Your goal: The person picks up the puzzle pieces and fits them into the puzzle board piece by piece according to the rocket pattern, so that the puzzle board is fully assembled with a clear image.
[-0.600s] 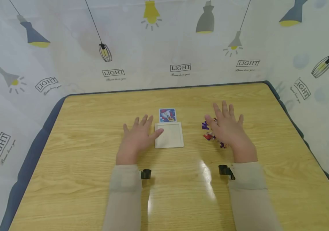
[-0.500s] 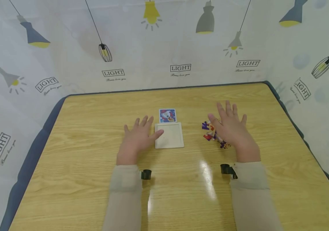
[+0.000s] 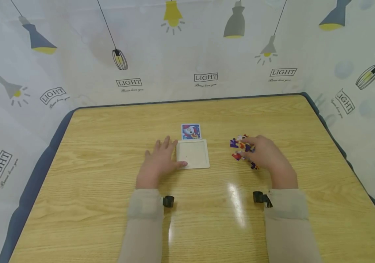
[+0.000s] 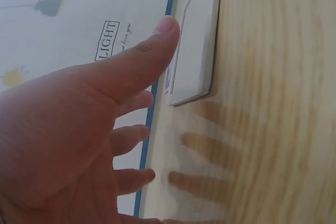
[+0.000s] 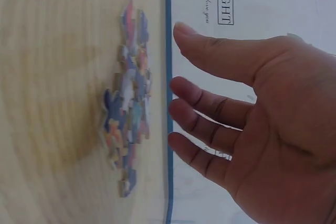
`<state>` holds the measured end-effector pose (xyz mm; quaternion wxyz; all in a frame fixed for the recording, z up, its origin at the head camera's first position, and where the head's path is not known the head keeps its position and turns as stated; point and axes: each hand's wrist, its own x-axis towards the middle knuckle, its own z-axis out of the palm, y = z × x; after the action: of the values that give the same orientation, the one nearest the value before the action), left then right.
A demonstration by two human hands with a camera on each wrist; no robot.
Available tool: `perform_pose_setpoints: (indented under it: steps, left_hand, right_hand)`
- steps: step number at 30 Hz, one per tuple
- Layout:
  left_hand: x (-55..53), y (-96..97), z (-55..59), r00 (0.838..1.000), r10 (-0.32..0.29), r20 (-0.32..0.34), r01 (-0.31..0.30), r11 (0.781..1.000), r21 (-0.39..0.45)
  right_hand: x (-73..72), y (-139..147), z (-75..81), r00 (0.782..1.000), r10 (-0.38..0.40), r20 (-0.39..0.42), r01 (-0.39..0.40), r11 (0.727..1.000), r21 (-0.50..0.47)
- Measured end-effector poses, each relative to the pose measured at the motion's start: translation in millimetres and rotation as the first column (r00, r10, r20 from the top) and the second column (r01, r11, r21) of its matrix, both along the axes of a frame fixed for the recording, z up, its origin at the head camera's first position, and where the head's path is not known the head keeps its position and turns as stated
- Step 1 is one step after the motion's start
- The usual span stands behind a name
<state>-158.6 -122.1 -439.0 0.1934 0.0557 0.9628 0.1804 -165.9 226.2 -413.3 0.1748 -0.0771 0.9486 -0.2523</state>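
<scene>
Small colourful jigsaw puzzle pieces (image 3: 238, 144) lie in a loose pile on the right half of the table. My right hand (image 3: 267, 156) hovers over that pile, fingers bent downward; the right wrist view shows its fingertips apart from the pieces (image 5: 131, 100) and nothing held. Left of the pile lies a flat cream puzzle tray (image 3: 194, 155) with a raised border. Along its left side is my left hand (image 3: 159, 163), fingers spread, thumb overlapping the tray's lower left part. In the left wrist view, that hand's palm (image 4: 68, 150) is bare.
A square picture card (image 3: 191, 131) with a cartoon figure on blue lies against the tray's far edge. The wooden table (image 3: 92, 153) has a dark blue edge (image 3: 187, 102), with a lamp-printed white cloth (image 3: 161, 54) behind it. Black wrist mounts (image 3: 168, 201) sit by both sleeves.
My right hand has come down toward the pieces, its outstretched fingers now bent. The left hand has shifted slightly right and nearer, its thumb moving down to the tray's lower left.
</scene>
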Motion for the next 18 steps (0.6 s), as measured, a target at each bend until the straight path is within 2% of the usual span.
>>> perform_pose_setpoints:
  steps: [7,12,18]
  left_hand:
    - [3.3,-0.4,-4.9,0.999,0.011,0.031,-0.012,0.999,0.032]
    - [3.5,0.5,-1.0,0.999,0.015,0.047,-0.017,0.999,0.03]
    - [0.9,1.9,-2.0,0.999,0.001,0.049,-0.002,1.0,0.014]
  right_hand:
    - [0.8,-2.6,-16.5,1.0,0.002,0.0,-0.002,0.999,-0.033]
    - [-0.3,-4.9,-27.0,0.997,0.051,-0.049,-0.05,0.999,0.02]
    - [1.1,-8.3,-32.0,0.995,0.041,-0.085,-0.035,0.997,0.072]
